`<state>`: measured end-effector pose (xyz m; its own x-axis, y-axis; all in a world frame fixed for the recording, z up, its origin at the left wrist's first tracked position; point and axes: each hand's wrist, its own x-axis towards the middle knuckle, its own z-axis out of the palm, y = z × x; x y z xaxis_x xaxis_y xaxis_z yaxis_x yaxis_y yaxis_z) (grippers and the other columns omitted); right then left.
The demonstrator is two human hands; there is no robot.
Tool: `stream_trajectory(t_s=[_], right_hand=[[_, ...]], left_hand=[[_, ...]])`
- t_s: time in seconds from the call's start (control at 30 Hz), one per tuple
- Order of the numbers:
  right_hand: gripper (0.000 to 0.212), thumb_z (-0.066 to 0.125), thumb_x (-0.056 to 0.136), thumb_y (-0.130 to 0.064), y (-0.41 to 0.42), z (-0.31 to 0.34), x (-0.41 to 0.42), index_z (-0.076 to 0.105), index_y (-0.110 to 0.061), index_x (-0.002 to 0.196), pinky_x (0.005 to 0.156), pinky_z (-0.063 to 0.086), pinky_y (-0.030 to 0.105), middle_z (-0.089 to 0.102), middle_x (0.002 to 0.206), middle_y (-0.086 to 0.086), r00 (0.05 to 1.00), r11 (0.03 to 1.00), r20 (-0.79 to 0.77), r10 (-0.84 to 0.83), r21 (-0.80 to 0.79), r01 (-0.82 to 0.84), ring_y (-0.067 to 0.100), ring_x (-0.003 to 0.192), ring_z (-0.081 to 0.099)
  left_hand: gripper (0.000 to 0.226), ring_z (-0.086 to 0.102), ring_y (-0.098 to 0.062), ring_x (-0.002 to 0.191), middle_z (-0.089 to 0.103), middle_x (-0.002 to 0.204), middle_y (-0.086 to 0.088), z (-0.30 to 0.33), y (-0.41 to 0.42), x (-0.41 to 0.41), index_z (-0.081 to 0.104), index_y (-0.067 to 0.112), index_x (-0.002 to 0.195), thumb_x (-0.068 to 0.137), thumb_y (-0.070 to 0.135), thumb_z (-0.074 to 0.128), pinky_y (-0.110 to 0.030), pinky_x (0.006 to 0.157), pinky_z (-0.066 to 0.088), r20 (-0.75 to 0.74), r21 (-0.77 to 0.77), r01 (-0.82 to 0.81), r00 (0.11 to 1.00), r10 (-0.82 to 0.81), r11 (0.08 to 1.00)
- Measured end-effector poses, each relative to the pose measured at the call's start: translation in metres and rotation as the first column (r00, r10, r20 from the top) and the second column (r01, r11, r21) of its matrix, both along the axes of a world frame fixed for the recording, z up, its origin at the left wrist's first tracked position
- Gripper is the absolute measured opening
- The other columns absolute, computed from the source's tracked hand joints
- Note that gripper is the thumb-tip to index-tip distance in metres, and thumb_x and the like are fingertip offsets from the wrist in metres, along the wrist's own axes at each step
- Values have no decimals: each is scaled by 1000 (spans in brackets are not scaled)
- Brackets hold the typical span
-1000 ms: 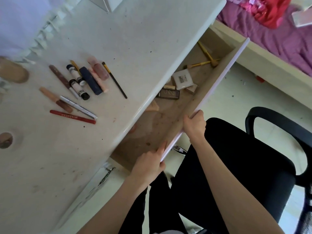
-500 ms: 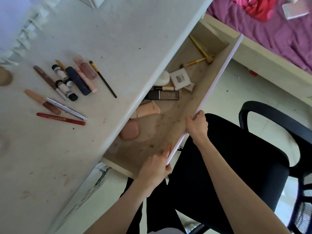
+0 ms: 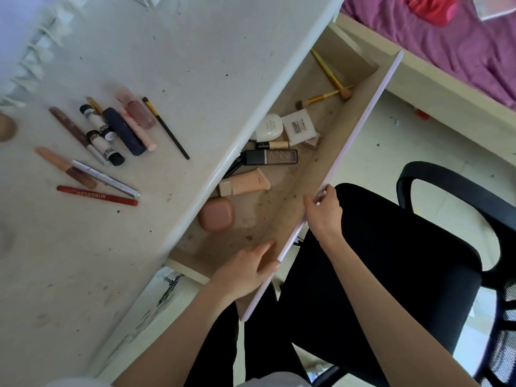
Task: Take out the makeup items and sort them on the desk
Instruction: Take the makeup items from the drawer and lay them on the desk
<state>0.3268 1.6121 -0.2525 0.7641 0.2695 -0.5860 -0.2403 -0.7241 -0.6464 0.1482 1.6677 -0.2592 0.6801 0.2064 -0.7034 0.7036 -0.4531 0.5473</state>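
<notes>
Desk point(image 3: 195, 65) drawer point(image 3: 371, 107) gaping: right hand point(image 3: 324, 212) is pinching its front, left hand point(image 3: 245, 270) resting flat; overpulling risks dropping it.

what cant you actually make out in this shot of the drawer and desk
- Head view: the back of the drawer is hidden under the desk edge, so any items there are unseen.
- Black item by the dark palette: mostly under the desk edge, unidentifiable.
- Label on the white square compact: too small to read.
- Round brown object: cut off by the left edge, blurred.
- Right hand fingertips: behind the drawer front.
</notes>
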Motion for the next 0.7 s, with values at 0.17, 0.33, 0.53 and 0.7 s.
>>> stream_trajectory(t_s=[0.17, 0.33, 0.53, 0.7], right_hand=[[56, 57, 90, -13, -2, 13, -8, 31, -10, 139, 75, 44, 18, 47, 125, 9, 994, 999, 103, -22, 38, 19, 13, 92, 53], [43, 58, 84, -5, 10, 17, -10, 50, 0, 127, 98, 36, 45, 48, 126, 22, 648, 927, 669, 364, -191, -324, 36, 118, 44], [56, 51, 91, -18, 62, -19, 11, 28, -10, 142, 116, 13, 45, 34, 142, 12, 304, 458, 348, 887, -566, -685, 29, 135, 26], [51, 55, 88, -18, 79, -38, 10, 35, -8, 134, 108, 25, 48, 40, 132, 17, 215, 332, 253, 943, -689, -645, 35, 123, 35]], left_hand=[[41, 34, -26, 128, 38, 137, -9, -6, 25, -12, 44, 18, 132, 91, 19, 48, -38, 104, 35, 140, 461, -67, 990, 3, 885], [45, 24, -27, 133, 32, 139, -8, -15, 43, -3, 46, 20, 125, 82, 10, 58, -42, 105, 29, 46, 660, 34, 995, -86, 751], [63, 33, -27, 120, 35, 133, -6, -25, 48, 4, 39, 23, 129, 75, 2, 62, -39, 96, 35, 41, 665, -20, 999, -10, 746], [68, 38, -27, 114, 41, 125, -8, -29, 47, 0, 36, 17, 130, 73, 15, 72, -36, 93, 39, -12, 676, -60, 996, 93, 734]])
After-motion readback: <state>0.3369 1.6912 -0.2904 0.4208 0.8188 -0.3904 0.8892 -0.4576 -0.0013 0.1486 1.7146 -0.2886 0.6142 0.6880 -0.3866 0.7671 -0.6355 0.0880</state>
